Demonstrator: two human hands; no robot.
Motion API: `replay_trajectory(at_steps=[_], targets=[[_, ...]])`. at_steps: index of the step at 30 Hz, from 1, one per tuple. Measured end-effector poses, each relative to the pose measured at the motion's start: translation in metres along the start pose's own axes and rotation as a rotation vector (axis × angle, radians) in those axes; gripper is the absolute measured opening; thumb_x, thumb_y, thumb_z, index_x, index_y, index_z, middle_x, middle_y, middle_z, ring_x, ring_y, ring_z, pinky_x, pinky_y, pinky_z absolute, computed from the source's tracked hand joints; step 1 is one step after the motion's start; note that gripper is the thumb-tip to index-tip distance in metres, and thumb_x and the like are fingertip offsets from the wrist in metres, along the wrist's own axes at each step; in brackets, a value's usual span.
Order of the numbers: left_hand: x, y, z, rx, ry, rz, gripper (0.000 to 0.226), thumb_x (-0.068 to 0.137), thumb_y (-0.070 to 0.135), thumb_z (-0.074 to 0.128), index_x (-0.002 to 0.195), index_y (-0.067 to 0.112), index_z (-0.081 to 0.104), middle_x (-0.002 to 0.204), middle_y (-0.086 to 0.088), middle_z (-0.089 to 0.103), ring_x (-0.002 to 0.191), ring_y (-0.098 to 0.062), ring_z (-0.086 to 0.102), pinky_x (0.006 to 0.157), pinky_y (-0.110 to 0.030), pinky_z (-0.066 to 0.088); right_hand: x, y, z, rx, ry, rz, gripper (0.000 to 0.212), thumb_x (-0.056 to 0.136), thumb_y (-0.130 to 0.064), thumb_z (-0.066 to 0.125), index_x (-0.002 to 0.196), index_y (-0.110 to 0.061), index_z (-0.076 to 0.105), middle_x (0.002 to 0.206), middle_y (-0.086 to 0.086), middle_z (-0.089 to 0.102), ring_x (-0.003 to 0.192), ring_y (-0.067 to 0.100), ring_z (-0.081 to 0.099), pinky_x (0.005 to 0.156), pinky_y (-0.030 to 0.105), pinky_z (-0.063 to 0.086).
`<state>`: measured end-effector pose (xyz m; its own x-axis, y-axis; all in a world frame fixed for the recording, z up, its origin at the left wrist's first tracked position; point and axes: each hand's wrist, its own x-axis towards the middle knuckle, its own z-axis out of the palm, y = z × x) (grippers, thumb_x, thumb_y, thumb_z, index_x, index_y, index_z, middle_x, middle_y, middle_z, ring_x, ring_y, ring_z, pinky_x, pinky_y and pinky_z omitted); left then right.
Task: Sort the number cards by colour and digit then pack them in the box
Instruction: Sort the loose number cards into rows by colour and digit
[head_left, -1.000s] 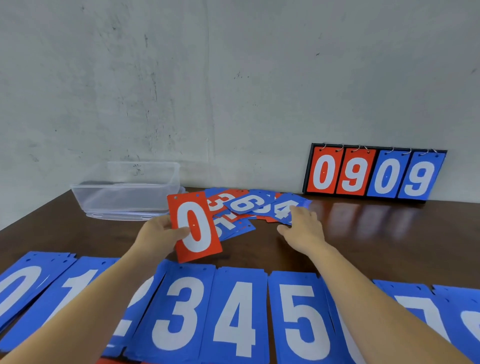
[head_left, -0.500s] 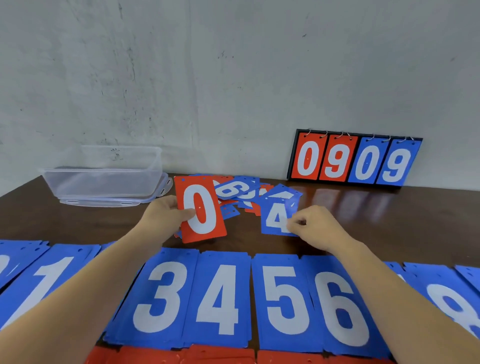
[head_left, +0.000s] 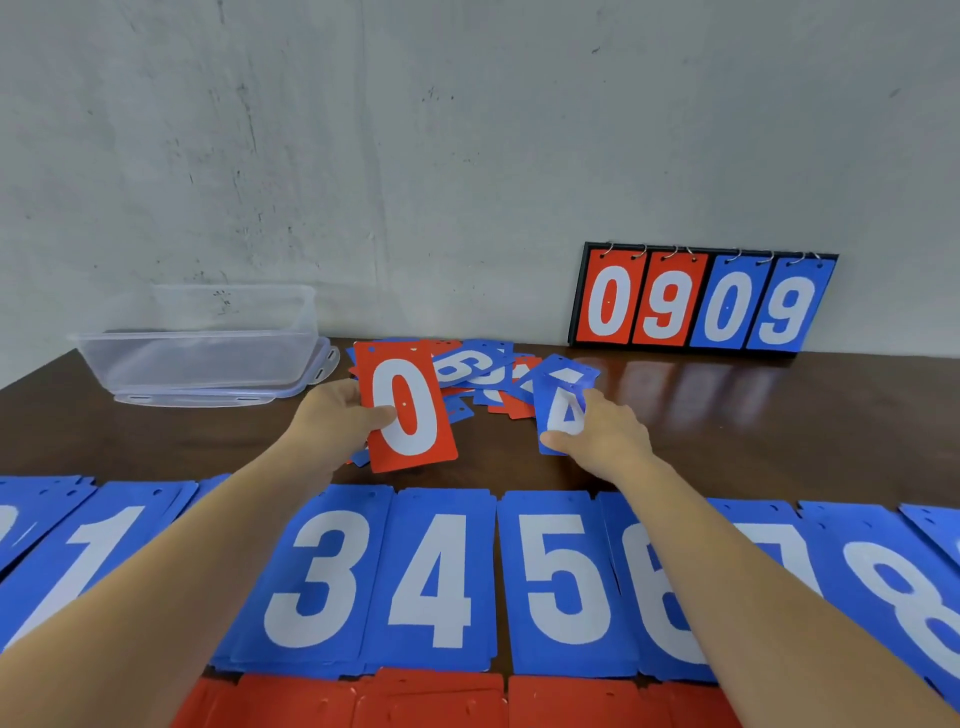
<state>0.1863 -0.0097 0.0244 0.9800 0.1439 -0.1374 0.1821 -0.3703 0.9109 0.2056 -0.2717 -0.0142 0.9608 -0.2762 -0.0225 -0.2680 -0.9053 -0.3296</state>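
Note:
My left hand (head_left: 337, 421) holds a red 0 card (head_left: 410, 405) upright above the table. My right hand (head_left: 605, 436) pinches a blue 4 card (head_left: 563, 410), lifted off the loose pile of red and blue cards (head_left: 483, 371) behind it. A row of sorted blue stacks lies near me, showing 1 (head_left: 98, 540), 3 (head_left: 317, 577), 4 (head_left: 436, 577), 5 (head_left: 561, 577), 6, 7 and 8 (head_left: 914, 597); my arms cover parts of it. Red stacks (head_left: 431, 701) line the bottom edge. The clear plastic box (head_left: 208, 353) stands at the back left.
A black flip scoreboard (head_left: 701, 301) showing red 0 9 and blue 0 9 leans on the wall at the back right. The box sits on its lid (head_left: 291, 389). Bare dark wood (head_left: 779, 426) lies right of the pile.
My right hand has pulled the blue 4 card out of the pile and raised it toward me. My left hand keeps the red 0 card, shifted slightly.

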Motion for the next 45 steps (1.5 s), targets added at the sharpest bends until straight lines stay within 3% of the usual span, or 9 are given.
replay_trajectory(at_steps=[6,12,22,26,30,35,39,42,45], targets=[[-0.004,0.003,0.003,-0.007,-0.008,0.004,0.044,0.092,0.019,0.063,0.134,0.011,0.052,0.131,-0.009,0.06,0.117,-0.028,0.059,0.096,-0.042,0.049,-0.012,0.001,-0.004,0.03,0.066,-0.073,0.072,0.087,-0.041,0.067,0.147,-0.022,0.032,0.137,0.006,0.05,0.123,0.025,0.046,0.089,0.037,0.047],[-0.013,0.007,0.001,-0.038,-0.016,0.005,0.043,0.093,0.018,0.062,0.134,0.01,0.052,0.131,-0.009,0.06,0.117,-0.027,0.059,0.095,-0.041,0.049,-0.013,-0.003,0.003,0.382,0.131,-0.058,0.083,0.082,-0.009,0.073,0.148,-0.02,0.024,0.136,0.011,0.034,0.115,0.027,0.05,0.083,0.037,0.051],[-0.035,0.007,-0.018,-0.072,0.008,0.046,0.037,0.092,0.017,0.064,0.128,0.01,0.058,0.124,-0.007,0.065,0.097,-0.02,0.062,0.082,-0.031,0.053,-0.012,-0.011,-0.018,0.677,0.317,0.011,0.061,0.093,-0.045,0.055,0.142,-0.019,0.032,0.134,0.006,0.048,0.113,0.027,0.056,0.087,0.045,0.051],[-0.048,0.001,-0.035,-0.068,0.035,0.056,0.034,0.091,0.019,0.066,0.124,0.011,0.061,0.116,-0.006,0.068,0.099,-0.023,0.066,0.084,-0.036,0.056,-0.012,-0.025,-0.023,0.887,0.304,0.001,0.035,0.099,-0.031,0.046,0.131,-0.017,0.044,0.126,0.005,0.055,0.105,0.023,0.06,0.081,0.044,0.056],[-0.064,-0.009,-0.06,-0.084,0.075,0.072,0.019,0.09,0.017,0.067,0.109,0.017,0.065,0.099,0.001,0.069,0.081,-0.011,0.067,0.062,-0.021,0.053,-0.023,-0.044,-0.027,1.022,0.267,-0.061,0.029,0.095,-0.003,0.04,0.12,-0.008,0.054,0.116,0.006,0.06,0.103,0.023,0.06,0.068,0.031,0.049],[-0.085,-0.026,-0.093,-0.103,0.144,0.075,0.014,0.089,0.015,0.068,0.103,0.016,0.067,0.103,-0.003,0.073,0.09,-0.018,0.07,0.08,-0.031,0.057,-0.048,-0.066,-0.036,1.054,0.219,-0.113,0.03,0.092,0.001,0.045,0.117,-0.004,0.061,0.11,0.008,0.064,0.091,0.021,0.062,0.057,0.023,0.046],[-0.1,-0.037,-0.118,-0.117,0.201,0.061,0.016,0.087,0.016,0.07,0.103,0.014,0.068,0.103,-0.005,0.073,0.092,-0.022,0.07,0.087,-0.038,0.057,-0.073,-0.079,-0.041,1.028,0.17,-0.176,0.028,0.093,0.0,0.051,0.117,-0.008,0.064,0.107,0.009,0.065,0.092,0.022,0.063,0.08,0.038,0.053],[-0.11,-0.047,-0.137,-0.136,0.227,0.047,0.021,0.086,0.017,0.071,0.107,0.012,0.069,0.102,-0.007,0.074,0.096,-0.029,0.07,0.091,-0.047,0.055,-0.093,-0.09,-0.039,1.059,0.124,-0.203,0.025,0.093,0.002,0.054,0.115,-0.004,0.063,0.102,0.006,0.061,0.09,0.021,0.061,0.08,0.034,0.05],[-0.118,-0.056,-0.157,-0.165,0.224,0.049,0.015,0.086,0.016,0.071,0.101,0.014,0.07,0.101,-0.008,0.074,0.095,-0.029,0.07,0.091,-0.048,0.055,-0.106,-0.102,-0.03,1.077,0.046,-0.207,0.012,0.09,0.002,0.058,0.091,-0.007,0.066,0.1,0.011,0.065,0.087,0.023,0.063,0.081,0.036,0.052]])
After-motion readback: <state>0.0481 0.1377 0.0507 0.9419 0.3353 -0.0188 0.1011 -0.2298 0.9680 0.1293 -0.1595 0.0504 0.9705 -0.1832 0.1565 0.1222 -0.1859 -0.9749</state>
